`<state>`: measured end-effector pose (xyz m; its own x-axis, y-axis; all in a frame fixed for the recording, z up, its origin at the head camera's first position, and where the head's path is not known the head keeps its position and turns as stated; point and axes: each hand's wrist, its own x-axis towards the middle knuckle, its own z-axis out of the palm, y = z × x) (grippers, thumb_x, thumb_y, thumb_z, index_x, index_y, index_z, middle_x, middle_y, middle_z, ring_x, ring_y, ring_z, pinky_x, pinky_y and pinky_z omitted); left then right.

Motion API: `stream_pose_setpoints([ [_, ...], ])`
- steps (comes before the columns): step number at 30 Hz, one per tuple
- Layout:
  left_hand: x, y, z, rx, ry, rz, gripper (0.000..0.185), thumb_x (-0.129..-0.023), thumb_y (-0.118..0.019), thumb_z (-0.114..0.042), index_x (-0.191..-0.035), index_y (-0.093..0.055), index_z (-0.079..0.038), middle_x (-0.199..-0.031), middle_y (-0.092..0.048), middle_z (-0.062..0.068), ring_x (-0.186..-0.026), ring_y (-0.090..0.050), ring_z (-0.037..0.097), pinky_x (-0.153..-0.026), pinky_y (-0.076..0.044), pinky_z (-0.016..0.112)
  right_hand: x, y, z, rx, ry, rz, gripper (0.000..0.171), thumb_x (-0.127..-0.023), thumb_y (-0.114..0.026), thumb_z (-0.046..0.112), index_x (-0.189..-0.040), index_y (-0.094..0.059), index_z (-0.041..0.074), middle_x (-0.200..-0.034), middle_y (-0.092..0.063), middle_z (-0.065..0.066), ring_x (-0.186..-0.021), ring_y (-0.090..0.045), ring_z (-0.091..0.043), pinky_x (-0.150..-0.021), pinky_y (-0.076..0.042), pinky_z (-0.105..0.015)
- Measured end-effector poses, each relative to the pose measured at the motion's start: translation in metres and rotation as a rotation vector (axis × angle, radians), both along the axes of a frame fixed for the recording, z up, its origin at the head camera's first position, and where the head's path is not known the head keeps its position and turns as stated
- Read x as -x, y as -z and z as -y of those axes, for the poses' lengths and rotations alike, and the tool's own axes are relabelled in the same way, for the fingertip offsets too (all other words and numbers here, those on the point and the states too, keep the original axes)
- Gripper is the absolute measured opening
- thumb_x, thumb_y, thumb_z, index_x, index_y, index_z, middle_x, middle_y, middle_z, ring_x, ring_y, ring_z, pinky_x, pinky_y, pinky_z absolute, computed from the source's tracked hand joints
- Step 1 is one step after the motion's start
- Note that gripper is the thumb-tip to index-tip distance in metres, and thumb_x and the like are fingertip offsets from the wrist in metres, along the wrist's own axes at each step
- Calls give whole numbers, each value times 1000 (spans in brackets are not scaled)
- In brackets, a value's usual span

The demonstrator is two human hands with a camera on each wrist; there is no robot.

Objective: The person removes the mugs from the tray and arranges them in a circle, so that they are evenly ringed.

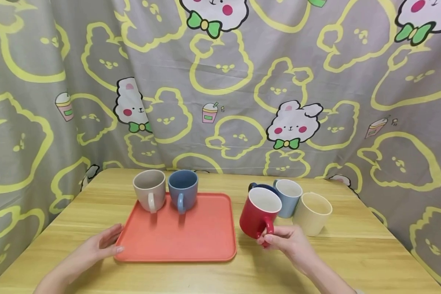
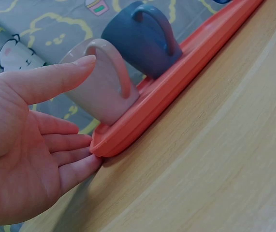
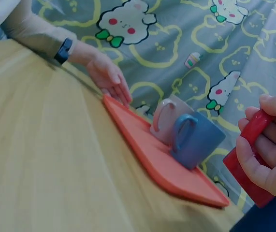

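My right hand (image 1: 292, 245) grips a red mug (image 1: 259, 214) by its handle, tilted and raised off the table just right of the tray. In the right wrist view the fingers (image 3: 254, 164) curl round the red handle (image 3: 257, 124). At the left edge of the coral tray (image 1: 176, 245), my left hand (image 1: 95, 247) has its fingers extended, the fingertips touching or very near the rim. A grey mug (image 1: 149, 192) and a blue mug (image 1: 183, 190) stand side by side on the tray's back left part, handles toward me.
Behind the red mug on the wooden table (image 1: 345, 261) stand a light blue mug (image 1: 288, 200), a cream mug (image 1: 312, 214) and a mostly hidden dark blue mug (image 1: 262, 187). A patterned curtain (image 1: 239, 134) hangs behind the table.
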<state>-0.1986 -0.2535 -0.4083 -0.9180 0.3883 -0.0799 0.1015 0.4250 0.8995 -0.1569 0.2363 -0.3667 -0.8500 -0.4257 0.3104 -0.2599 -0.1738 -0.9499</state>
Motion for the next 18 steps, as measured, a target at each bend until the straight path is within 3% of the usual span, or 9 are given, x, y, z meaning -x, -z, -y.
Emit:
stream_pose_setpoints([
  [5, 0, -1, 0, 7, -8, 5, 75, -92, -57, -19, -139, -12, 18, -143, -18, 36, -128, -26, 46, -85, -34, 10, -10, 3, -14, -84, 40, 23, 29, -91, -49, -6, -94, -72, 11, -89, -71, -1, -85, -66, -14, -75, -53, -29],
  [9, 0, -1, 0, 11, -4, -2, 75, -92, -57, -19, -139, -13, 18, -143, -19, 36, -127, -26, 46, -85, -34, 10, -17, 6, -25, -83, 29, 69, 26, -93, -47, -5, -97, -70, 5, -91, -71, -3, -88, -65, -15, -78, -52, -29],
  [16, 0, 0, 0, 3, 1, 9, 75, -92, -57, -19, -138, -12, 19, -143, -16, 37, -129, -23, 48, -85, -34, 10, -22, 13, -37, -112, 45, 162, 26, -94, -47, 1, -97, -71, 10, -94, -71, -2, -90, -64, -13, -81, -51, -30],
  [18, 0, 0, 0, 2, -1, 14, 75, -92, -57, -19, -138, -12, 19, -143, -16, 37, -129, -23, 49, -84, -34, 10, -22, 15, -39, -138, 66, 154, 22, -94, -48, 2, -98, -70, 4, -94, -71, -2, -89, -64, -13, -80, -51, -30],
])
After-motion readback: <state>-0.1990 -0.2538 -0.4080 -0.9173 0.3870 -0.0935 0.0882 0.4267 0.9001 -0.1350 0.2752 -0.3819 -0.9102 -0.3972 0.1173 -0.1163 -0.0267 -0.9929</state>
